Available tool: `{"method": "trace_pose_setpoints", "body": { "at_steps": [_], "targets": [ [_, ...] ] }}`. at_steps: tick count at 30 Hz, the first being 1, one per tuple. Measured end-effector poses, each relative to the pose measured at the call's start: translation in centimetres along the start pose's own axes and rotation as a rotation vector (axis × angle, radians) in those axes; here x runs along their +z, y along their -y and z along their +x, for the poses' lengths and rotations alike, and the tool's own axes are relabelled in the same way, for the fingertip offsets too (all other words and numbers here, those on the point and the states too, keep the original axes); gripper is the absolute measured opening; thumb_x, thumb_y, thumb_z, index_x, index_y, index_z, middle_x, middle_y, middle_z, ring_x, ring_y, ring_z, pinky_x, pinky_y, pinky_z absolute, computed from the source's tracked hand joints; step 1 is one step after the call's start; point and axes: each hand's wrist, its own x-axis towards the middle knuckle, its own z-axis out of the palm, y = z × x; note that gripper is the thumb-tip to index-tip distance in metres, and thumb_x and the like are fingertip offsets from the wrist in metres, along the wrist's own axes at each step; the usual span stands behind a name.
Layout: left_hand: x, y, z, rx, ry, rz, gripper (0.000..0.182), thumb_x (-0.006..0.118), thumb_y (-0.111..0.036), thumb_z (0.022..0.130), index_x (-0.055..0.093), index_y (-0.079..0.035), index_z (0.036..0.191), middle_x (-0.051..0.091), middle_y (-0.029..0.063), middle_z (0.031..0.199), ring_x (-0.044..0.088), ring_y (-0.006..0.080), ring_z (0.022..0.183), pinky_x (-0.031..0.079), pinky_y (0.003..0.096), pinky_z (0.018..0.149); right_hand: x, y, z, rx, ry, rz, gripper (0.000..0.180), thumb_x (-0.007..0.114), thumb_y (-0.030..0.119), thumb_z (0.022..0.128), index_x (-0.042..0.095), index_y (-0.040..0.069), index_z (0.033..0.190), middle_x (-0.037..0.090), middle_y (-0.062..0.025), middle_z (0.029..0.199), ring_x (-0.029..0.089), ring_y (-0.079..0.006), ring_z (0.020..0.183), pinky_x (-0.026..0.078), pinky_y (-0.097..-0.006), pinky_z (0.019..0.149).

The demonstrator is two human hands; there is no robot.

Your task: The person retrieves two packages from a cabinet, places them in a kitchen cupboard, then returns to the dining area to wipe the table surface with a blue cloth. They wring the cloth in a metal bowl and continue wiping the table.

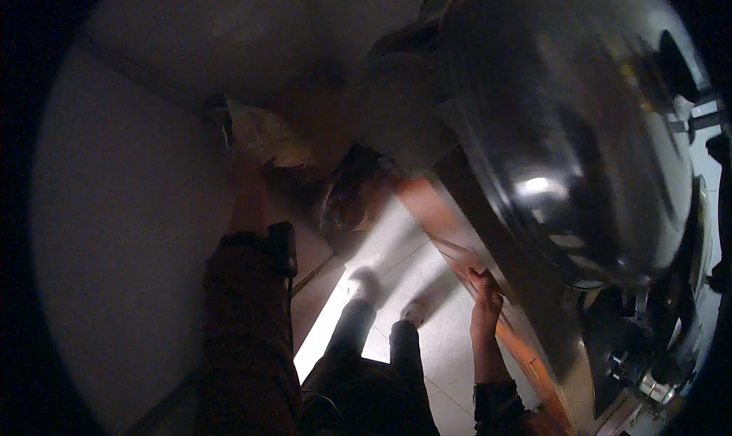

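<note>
My left arm reaches forward into deep shadow, a black device strapped at its wrist. My left hand [247, 179] is dim and blurred; its fingers cannot be made out. Just beyond it is a pale, crumpled-looking piece [266, 136], perhaps paper or cardboard; whether the hand holds it is unclear. Lower right, my right hand [486, 290] has its fingers curled at the edge of an orange-brown wooden cabinet front [452, 244]. A large shiny metal vessel or lid [549, 127] bulges above that cabinet.
Dark, cluttered shapes [354, 196] sit between my hands. Below, bright light falls across the tiled floor [400, 253] around my shoes [363, 284]. A broad pale surface [114, 207] fills the left. Metal fittings [655, 387] are at lower right.
</note>
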Motion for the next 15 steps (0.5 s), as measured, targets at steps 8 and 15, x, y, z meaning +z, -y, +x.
{"method": "trace_pose_setpoints", "body": {
  "at_steps": [8, 15],
  "targets": [
    [-0.4, -6.2, -10.7, 0.054, 0.030, 0.025, 0.031, 0.057, -0.025, 0.092, 0.059, 0.001, 0.109, 0.062, 0.0115, 0.101, 0.056, 0.0218, 0.086, 0.045, 0.0371, 0.073, -5.9, 0.6, -1.2, 0.006, 0.336, -0.170, 0.024, 0.054, 0.019, 0.096, 0.063, 0.002, 0.111, 0.065, -0.0096, 0.108, 0.060, -0.0178, 0.101, 0.046, -0.0303, 0.089],
    [-9.3, -8.6, -25.2, 0.093, 0.149, 0.005, 0.031, 0.056, -0.026, 0.092, 0.063, 0.002, 0.103, 0.066, 0.0099, 0.093, 0.058, 0.0195, 0.078, 0.047, 0.0363, 0.067, -15.1, 3.1, -9.3, -0.145, 0.628, -0.414, 0.029, 0.060, 0.022, 0.093, 0.063, 0.002, 0.113, 0.067, -0.0103, 0.109, 0.063, -0.0218, 0.101, 0.050, -0.0298, 0.087]
  ]
}}
